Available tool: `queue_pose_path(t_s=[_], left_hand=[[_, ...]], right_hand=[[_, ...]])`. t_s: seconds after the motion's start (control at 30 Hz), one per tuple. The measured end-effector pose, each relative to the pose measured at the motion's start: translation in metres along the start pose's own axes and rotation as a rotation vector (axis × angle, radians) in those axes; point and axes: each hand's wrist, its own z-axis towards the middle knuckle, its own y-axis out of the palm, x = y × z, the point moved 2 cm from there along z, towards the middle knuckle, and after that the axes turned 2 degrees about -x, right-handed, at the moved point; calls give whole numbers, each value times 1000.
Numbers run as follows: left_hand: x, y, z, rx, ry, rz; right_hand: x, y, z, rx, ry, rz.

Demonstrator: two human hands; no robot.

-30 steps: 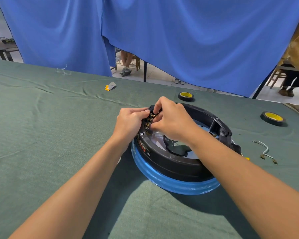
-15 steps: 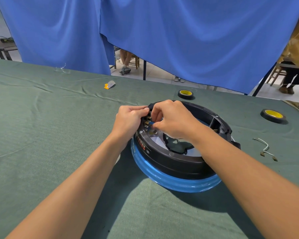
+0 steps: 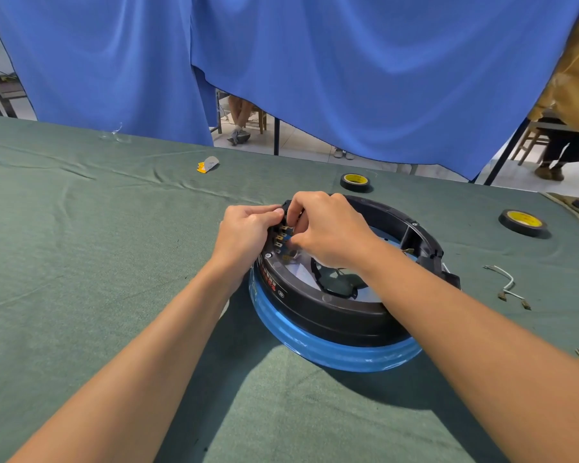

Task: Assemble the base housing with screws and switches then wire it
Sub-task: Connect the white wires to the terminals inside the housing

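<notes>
— Where do we stand?

— Our housing (image 3: 331, 315), a black ring on a blue band (image 3: 331, 357), sits on the green table cloth (image 3: 81, 262), near us and a little right of centre. Nothing clamps it, so a hard sideways push may slide or rock it on the cloth.

— And our hands?

— Both are at its far left rim. Our left hand (image 3: 244, 235) curls round the outside and thumbs the switch (image 3: 284, 212) there. Our right hand (image 3: 328, 228) reaches over from the inside, fingers curled tight, pinching the same switch. We cannot tell whether its hidden fingertips hold anything else.

— So what is the risk?

— If we press unevenly, we judge the switch may seat crooked, then jam or crack a catch. Its metal tabs (image 3: 283, 235) point toward the middle, just under our right fingers. A slip could bend them, and connectors would not push on.

— And the wires?

— The wires (image 3: 508, 285) lie loose on the cloth at the right, well apart from the housing. Our right forearm could sweep them away.
</notes>
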Motion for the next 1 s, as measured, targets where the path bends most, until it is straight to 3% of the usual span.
queue_pose_path(t_s=[0.47, 0.63, 0.77, 1.0], left_hand=[[-1, 0, 0, -3, 25, 8], [-3, 1, 1, -20, 9, -11], [-4, 0, 2, 21, -29, -49], [-2, 1, 1, 29, -45, -38]], right_hand=[[-8, 4, 0, 36, -14, 47], [-2, -4, -2, -52, -32, 91], [10, -17, -1, 113, 115, 141], [11, -9, -3, 4, 181, 48]])
